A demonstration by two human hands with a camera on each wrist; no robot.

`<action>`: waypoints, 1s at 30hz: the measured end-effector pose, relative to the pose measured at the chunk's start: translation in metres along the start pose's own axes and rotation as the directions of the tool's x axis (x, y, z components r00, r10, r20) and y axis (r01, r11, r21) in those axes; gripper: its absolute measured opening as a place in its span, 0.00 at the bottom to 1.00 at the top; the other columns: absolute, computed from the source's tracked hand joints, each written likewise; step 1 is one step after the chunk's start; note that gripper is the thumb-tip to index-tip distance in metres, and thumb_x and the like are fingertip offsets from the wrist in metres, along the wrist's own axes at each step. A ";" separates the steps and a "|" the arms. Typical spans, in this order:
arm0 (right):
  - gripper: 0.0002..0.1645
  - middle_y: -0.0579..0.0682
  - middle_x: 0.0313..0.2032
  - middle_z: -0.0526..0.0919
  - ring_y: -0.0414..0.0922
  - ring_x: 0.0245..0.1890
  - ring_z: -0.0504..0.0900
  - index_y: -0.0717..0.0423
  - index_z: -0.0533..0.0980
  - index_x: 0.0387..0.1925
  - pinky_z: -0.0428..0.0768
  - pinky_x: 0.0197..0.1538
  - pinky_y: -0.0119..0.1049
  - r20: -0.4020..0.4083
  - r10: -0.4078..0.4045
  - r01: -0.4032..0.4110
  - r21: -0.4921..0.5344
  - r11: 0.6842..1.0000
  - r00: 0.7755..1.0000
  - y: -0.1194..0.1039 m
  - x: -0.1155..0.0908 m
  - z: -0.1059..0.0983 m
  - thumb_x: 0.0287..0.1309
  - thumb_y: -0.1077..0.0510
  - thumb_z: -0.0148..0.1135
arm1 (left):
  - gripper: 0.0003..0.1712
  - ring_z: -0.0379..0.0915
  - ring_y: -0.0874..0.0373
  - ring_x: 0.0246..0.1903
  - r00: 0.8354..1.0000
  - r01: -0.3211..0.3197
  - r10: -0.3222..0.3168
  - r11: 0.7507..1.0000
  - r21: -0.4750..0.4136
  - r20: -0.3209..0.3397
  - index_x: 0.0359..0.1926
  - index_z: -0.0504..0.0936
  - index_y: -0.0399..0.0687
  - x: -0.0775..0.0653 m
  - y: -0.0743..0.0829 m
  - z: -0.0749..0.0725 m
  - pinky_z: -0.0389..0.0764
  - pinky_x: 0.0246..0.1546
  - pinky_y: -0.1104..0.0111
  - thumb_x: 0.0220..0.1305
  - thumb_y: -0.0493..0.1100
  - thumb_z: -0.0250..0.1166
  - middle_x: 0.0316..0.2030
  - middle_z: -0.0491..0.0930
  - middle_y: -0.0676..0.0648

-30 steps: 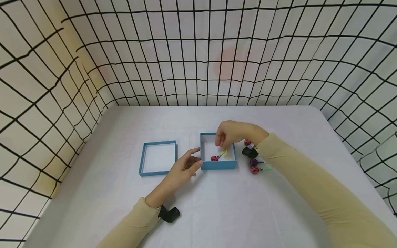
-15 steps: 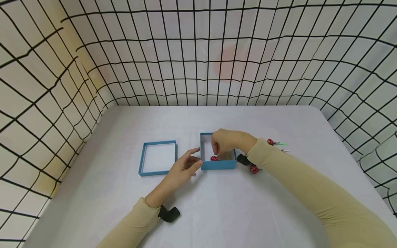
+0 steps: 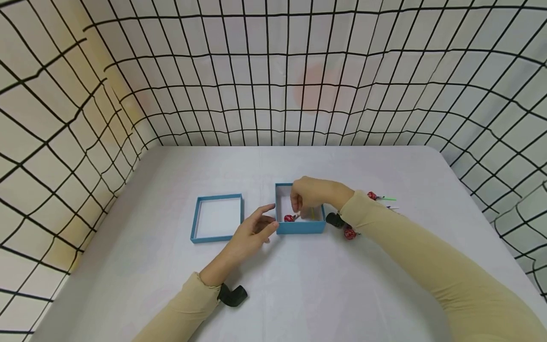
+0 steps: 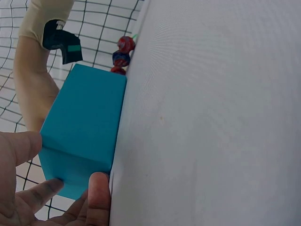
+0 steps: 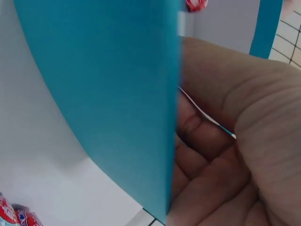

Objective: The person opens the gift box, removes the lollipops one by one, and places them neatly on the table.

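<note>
In the head view a blue box (image 3: 301, 228) with a pale inside stands on the table. My left hand (image 3: 252, 233) touches its left side with fingers spread; the left wrist view shows thumb and fingertips against the blue wall (image 4: 89, 117). My right hand (image 3: 318, 192) reaches inside the box with curled fingers and seems to pinch the stick of a red-wrapped lollipop (image 3: 289, 218); its fingertips are partly hidden. A yellow stick (image 3: 313, 213) shows beside them. In the right wrist view the blue wall (image 5: 108, 94) hides part of this hand (image 5: 225, 141).
A shallow blue-rimmed lid (image 3: 218, 237) lies left of the box. Several lollipops, one with a red wrapper (image 3: 350, 233) and another with a green stick (image 3: 372, 195), lie right of the box, partly hidden by the right sleeve (image 3: 397, 228). Black-gridded cloth (image 3: 278, 71) surrounds the table (image 3: 299, 294).
My right hand has lowered into the box and shifted slightly left. The red lollipop inside has slid a little left. My left hand has stayed at the box's side.
</note>
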State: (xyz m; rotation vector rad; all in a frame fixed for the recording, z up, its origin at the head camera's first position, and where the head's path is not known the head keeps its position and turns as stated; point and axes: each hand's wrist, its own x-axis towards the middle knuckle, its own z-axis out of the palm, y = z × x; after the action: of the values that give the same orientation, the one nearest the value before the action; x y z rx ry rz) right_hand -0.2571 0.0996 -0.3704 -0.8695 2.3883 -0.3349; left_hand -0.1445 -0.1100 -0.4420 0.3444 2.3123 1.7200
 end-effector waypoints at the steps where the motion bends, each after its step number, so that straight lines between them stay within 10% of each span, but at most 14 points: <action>1: 0.07 0.49 0.33 0.87 0.40 0.31 0.81 0.57 0.85 0.32 0.81 0.39 0.31 0.007 -0.001 0.001 0.003 1.000 1.000 -0.001 0.000 0.000 0.50 0.67 0.76 | 0.32 0.82 0.47 0.46 1.000 -0.001 0.001 1.000 0.002 -0.001 0.74 0.64 0.52 0.000 -0.001 0.000 0.85 0.43 0.58 0.74 0.48 0.61 0.57 0.79 0.38; 30: 0.04 0.45 0.29 0.83 0.39 0.29 0.75 0.54 0.81 0.31 0.74 0.34 0.29 0.012 -0.017 0.017 -0.011 1.000 1.000 0.000 0.006 0.007 0.60 0.62 0.70 | 0.31 0.81 0.46 0.49 1.000 0.005 -0.005 1.000 0.010 0.000 0.74 0.64 0.54 -0.001 -0.001 -0.001 0.85 0.42 0.59 0.74 0.49 0.60 0.56 0.79 0.38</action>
State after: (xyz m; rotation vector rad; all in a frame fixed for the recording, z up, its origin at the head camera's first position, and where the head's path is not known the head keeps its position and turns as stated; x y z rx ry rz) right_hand -0.2571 0.0955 -0.3785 -0.8952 2.3748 -0.3222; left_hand -0.1440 -0.1112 -0.4422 0.3394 2.3203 1.7072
